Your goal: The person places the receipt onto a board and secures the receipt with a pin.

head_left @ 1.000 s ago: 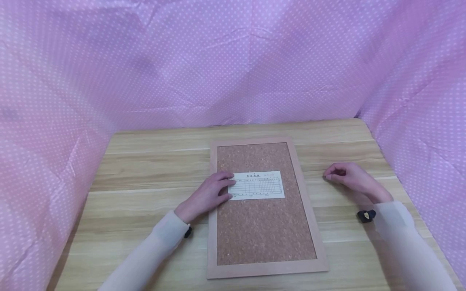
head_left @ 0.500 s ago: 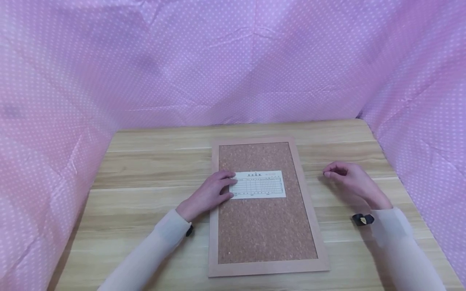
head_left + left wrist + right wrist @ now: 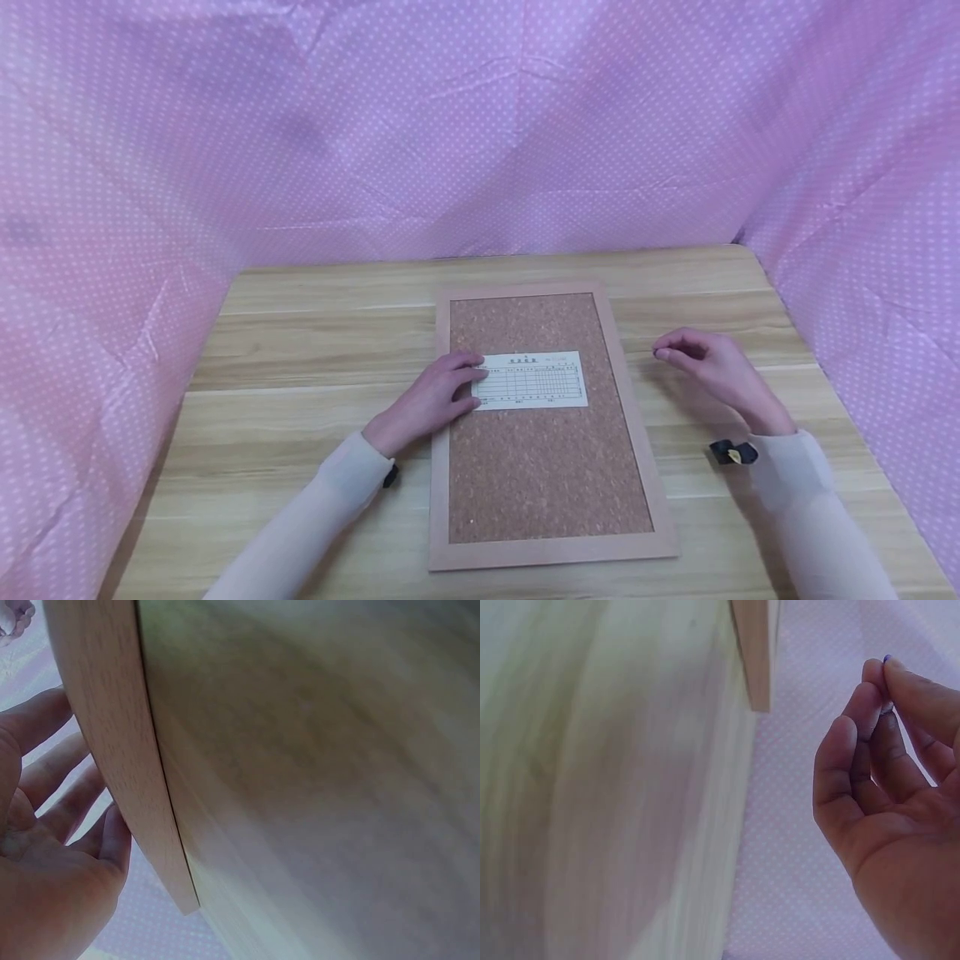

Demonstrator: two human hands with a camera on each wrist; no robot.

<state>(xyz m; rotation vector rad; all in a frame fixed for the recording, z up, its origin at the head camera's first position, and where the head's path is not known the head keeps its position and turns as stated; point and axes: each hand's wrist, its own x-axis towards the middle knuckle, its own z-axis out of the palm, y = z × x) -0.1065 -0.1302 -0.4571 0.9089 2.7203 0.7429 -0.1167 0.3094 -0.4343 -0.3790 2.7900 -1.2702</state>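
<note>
A framed cork board (image 3: pixel 551 475) lies on the wooden table, its long sides running away from me. Across its upper half lies a white printed form slip (image 3: pixel 532 382) with a ruled grid. My left hand (image 3: pixel 431 396) reaches over the board's left frame, and its extended fingertips press on the slip's left end. In the left wrist view the frame's side edge (image 3: pixel 120 735) hides those fingertips. Right of the board, my right hand (image 3: pixel 720 375) is raised over the table. Thumb and index finger pinch a tiny dark-blue thing (image 3: pixel 886 658), mostly hidden by the fingertips.
The wooden table (image 3: pixel 300 350) extends on both sides of the board. Pink dotted cloth (image 3: pixel 480 150) hangs behind the table and along both sides. A black strap device (image 3: pixel 733 452) sits at the right sleeve cuff.
My right hand has moved slightly left toward the board, and the dark tip of the thing between its fingers now shows. My left hand and the slip stay in place.
</note>
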